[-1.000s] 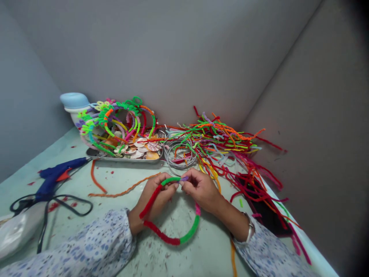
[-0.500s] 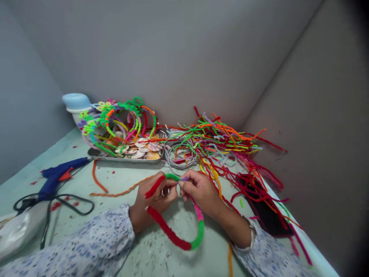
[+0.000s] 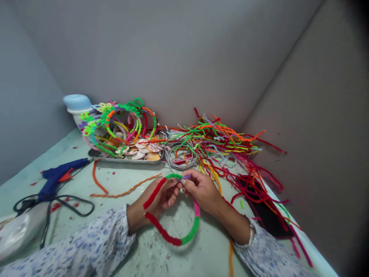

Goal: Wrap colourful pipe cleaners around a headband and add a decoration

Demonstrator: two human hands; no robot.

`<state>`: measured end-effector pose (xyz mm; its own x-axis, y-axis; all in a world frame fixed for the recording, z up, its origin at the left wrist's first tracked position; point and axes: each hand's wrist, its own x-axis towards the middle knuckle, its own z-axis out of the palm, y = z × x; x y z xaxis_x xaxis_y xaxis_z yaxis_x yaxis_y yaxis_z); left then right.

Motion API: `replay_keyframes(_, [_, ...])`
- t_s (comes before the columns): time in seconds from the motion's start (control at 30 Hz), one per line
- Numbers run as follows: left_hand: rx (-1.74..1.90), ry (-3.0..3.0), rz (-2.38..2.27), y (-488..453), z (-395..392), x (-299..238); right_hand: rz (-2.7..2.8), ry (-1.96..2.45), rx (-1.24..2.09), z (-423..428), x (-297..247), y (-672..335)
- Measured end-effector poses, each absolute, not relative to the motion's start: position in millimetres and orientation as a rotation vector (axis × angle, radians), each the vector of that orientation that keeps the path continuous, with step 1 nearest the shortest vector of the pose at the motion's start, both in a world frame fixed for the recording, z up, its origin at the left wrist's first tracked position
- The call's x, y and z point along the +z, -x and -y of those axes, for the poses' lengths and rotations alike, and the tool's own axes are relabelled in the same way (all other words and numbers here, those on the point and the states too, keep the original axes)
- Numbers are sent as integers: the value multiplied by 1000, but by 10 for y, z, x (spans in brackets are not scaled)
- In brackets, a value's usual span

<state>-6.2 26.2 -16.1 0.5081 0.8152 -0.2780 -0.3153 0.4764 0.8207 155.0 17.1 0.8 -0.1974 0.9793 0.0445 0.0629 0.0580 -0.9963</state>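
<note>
Both hands hold a hoop wrapped in red, green and pink pipe cleaner (image 3: 169,235) just above the pale green table (image 3: 121,181). My left hand (image 3: 155,198) grips the hoop's red and green upper arc, fingers curled. My right hand (image 3: 201,190) pinches a short purple pipe cleaner end (image 3: 186,177) against the top of the hoop. The hoop's lower arc hangs toward me between my wrists.
A blue glue gun (image 3: 54,179) with black cord lies at left. A metal tray (image 3: 127,158) of finished hoops and round discs sits behind. Bare wire rings (image 3: 180,154), a pile of loose pipe cleaners (image 3: 230,148), an orange strand (image 3: 123,190) and a dark phone (image 3: 266,217) surround my hands.
The hoop turned a little in my hands, its lower arc swinging right and back. My fingers shifted along the top where the purple end sits.
</note>
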Motion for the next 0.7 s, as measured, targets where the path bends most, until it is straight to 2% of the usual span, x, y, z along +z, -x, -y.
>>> replay_keyframes(0.33, [715, -642, -714, 91, -270, -65, 1578, 1166, 1154, -141, -29, -1559])
replay_keyframes(0.5, [849, -1019, -836, 82, -227, -43, 1583, 1206, 1112, -156, -34, -1561])
replay_keyframes(0.7, [974, -1634, -1214, 46, -150, 1, 1591, 1277, 1125, -128, 39, -1542])
